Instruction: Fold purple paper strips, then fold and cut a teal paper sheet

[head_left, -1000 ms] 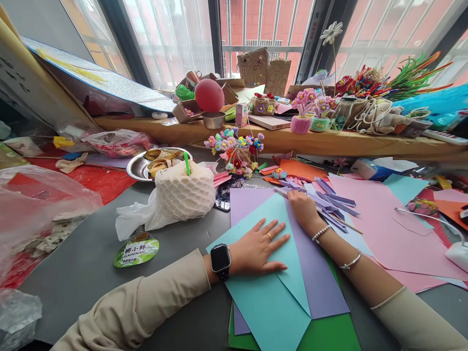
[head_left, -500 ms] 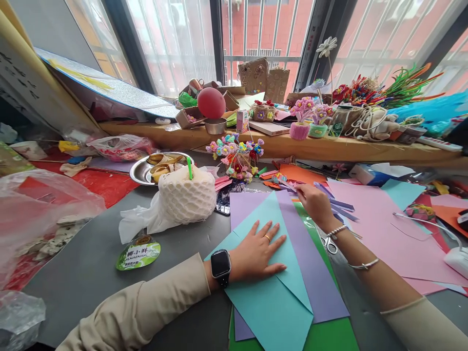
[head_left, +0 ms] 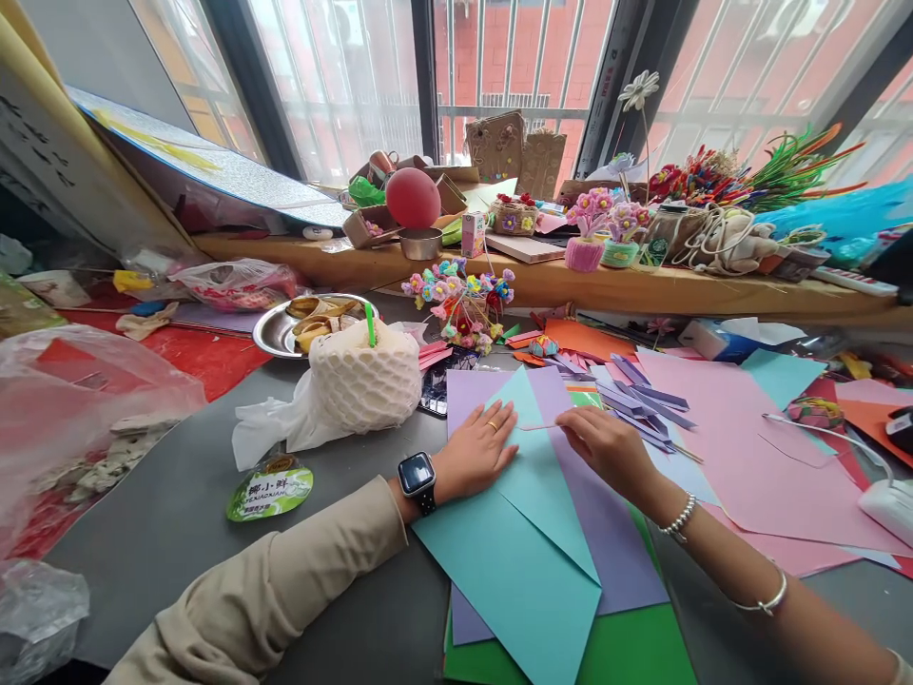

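My left hand (head_left: 475,451) lies flat, fingers stretched, on a folded turquoise paper (head_left: 528,590) with a pointed top. Beneath it are a purple sheet (head_left: 628,576) and a green sheet (head_left: 642,652). Over the right side of the fold, my right hand (head_left: 606,447) pinches a thin pinkish strip (head_left: 538,426). The strip points left across the turquoise paper, close to my left fingertips; its exact kind is too small to tell. Purple paper strips (head_left: 652,404) lie in a loose pile just beyond my right hand.
A net-wrapped coconut (head_left: 367,385) with a green straw stands left of the papers, before a metal plate (head_left: 267,328). Crocheted flowers (head_left: 463,300) sit behind. Large pink paper (head_left: 756,428) and a white cable (head_left: 848,436) lie right. A crowded wooden ledge (head_left: 528,276) runs behind.
My right hand has come from the strip pile nearer to me, over the turquoise paper, with the thin strip. My left hand has slid up and left; the turquoise and purple papers shifted slightly.
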Demonstrator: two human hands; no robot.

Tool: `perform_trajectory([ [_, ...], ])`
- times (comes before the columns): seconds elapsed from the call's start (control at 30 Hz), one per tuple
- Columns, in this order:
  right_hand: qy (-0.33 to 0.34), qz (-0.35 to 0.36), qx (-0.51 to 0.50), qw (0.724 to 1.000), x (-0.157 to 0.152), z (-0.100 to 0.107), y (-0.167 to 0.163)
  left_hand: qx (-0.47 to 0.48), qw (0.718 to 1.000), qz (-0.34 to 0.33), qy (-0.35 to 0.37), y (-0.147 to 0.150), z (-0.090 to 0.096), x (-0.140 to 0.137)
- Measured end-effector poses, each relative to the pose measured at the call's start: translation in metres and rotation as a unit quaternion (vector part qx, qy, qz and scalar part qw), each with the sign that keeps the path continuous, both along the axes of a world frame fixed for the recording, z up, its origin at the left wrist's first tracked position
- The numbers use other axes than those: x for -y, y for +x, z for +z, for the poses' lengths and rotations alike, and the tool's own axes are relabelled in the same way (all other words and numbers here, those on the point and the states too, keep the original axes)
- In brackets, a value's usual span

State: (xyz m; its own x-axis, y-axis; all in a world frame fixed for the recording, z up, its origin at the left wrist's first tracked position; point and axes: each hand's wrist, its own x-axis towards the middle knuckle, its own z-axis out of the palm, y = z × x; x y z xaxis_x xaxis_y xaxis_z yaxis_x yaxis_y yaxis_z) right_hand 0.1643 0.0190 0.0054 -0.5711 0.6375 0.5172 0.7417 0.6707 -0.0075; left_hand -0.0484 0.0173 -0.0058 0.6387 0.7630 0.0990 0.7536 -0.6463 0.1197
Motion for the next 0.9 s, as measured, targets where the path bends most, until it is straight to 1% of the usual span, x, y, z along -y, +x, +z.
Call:
perform_trajectory([
  [0.17, -0.027, -0.040, 0.075, 0.996, -0.001, -0.008, -0.003, -0.002, 1.000, 0.006, -0.002, 0.000, -0.001, 0.001],
  [0.3, -0.031, -0.039, 0.117, 0.992, 0.003, -0.010, -0.001, -0.003, 1.000, 0.007, -0.001, 0.000, -0.002, 0.001],
  [0.43, -0.017, -0.002, 0.140, 0.990, 0.016, -0.009, 0.006, -0.007, 1.000, 0.010, 0.003, 0.000, -0.005, 0.000],
  [0.63, 0.039, 0.088, 0.128, 0.987, 0.047, -0.010, 0.019, -0.008, 1.000, 0.008, 0.008, 0.000, -0.006, 0.001],
  [0.77, 0.054, 0.134, 0.120, 0.982, 0.071, -0.002, 0.023, -0.011, 1.000, 0.010, 0.002, 0.000, -0.004, 0.001],
  [0.9, 0.064, 0.162, 0.110, 0.979, 0.092, 0.005, 0.027, -0.014, 1.000, 0.015, -0.008, 0.000, -0.003, 0.000],
])
